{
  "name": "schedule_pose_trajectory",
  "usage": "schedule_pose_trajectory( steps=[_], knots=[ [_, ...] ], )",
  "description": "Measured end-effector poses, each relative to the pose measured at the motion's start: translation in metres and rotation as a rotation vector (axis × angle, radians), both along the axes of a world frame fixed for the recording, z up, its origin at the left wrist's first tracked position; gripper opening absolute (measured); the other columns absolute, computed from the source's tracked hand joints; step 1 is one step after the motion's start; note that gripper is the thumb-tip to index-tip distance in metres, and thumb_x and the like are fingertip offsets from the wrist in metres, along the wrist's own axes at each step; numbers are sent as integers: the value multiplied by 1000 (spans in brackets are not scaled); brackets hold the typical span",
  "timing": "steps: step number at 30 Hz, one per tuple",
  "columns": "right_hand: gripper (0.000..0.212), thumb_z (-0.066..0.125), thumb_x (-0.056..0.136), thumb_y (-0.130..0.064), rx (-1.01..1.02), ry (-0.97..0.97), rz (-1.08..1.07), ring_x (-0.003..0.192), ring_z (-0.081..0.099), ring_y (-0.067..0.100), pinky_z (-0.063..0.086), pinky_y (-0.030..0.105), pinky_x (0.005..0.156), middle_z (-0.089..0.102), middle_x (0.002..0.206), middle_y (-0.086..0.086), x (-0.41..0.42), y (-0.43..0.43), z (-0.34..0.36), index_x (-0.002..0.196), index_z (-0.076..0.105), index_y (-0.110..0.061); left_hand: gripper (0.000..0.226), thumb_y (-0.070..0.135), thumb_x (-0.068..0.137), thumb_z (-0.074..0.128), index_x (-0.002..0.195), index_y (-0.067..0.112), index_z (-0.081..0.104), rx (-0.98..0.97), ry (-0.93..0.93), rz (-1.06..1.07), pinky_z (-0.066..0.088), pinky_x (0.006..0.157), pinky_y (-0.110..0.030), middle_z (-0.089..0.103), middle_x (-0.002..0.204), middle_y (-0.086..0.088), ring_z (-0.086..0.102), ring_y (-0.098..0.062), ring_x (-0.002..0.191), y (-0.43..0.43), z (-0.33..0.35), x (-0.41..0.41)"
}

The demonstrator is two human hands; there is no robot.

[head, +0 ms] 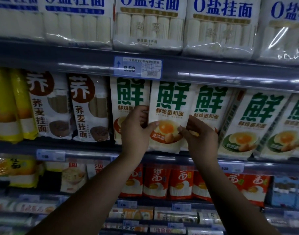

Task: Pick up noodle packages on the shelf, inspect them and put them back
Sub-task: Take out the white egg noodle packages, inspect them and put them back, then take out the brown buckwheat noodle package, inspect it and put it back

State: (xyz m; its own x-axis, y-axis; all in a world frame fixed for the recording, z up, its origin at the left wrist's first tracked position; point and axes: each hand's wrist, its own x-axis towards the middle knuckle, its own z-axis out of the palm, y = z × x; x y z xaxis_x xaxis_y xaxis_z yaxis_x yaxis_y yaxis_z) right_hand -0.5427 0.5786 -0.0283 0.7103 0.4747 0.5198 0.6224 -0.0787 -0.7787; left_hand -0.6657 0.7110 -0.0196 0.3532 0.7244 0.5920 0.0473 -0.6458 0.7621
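A white egg-noodle package (169, 107) with a big green character and an egg picture stands upright in the middle shelf row. My left hand (137, 131) grips its left edge, thumb on the front and fingers behind. My right hand (200, 134) pinches its lower right edge. Its bottom sits at the shelf lip (162, 154). Matching packages stand on both sides, one at the left (126, 97) and one at the right (211, 102).
Buckwheat noodle packs (87, 106) and yellow packs (8, 106) fill the left of this shelf. Large white noodle bags (148, 22) sit on the shelf above, a price tag (137, 67) below them. Red packs (162, 180) line the shelf underneath.
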Motion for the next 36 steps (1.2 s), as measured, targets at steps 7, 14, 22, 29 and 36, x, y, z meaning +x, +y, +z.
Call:
schedule_pose_trajectory(
  steps=[7,14,22,29,36],
  knots=[
    [27,78,93,-19,-39,-59,-117,95,68,6,45,-5,72,73,103,-6,-4,0,-4,119,71,-13,37,21,87,78,121,20,63,53,73,-1,51,78,-8,71,113,9,65,4,91,-2,-18,-7],
    [13,71,99,-20,-56,-11,-133,84,59,-9,42,-5,66,69,98,-5,-9,-2,-2,110,66,-17,30,19,88,76,115,19,64,6,148,-40,53,79,-14,72,109,7,67,-3,93,-1,-33,-16],
    [16,64,101,-22,63,-7,-184,91,68,11,61,31,77,66,111,5,-27,6,-10,115,58,-17,20,16,90,72,109,18,68,-23,230,-120,50,81,-7,72,108,7,65,-2,97,15,-41,-45],
    [16,60,98,-14,140,-115,-275,94,58,20,57,44,77,52,118,13,-62,20,-17,113,56,-10,12,10,90,70,99,16,66,-70,124,143,58,80,-30,72,96,1,69,-13,88,84,-43,-116],
    [24,59,98,-7,-197,-33,334,85,63,8,49,24,70,66,102,-4,-133,80,-12,115,58,-25,35,13,89,71,123,9,63,-139,185,300,47,87,-24,67,118,-7,64,-18,104,126,-48,-143]
  ],
)
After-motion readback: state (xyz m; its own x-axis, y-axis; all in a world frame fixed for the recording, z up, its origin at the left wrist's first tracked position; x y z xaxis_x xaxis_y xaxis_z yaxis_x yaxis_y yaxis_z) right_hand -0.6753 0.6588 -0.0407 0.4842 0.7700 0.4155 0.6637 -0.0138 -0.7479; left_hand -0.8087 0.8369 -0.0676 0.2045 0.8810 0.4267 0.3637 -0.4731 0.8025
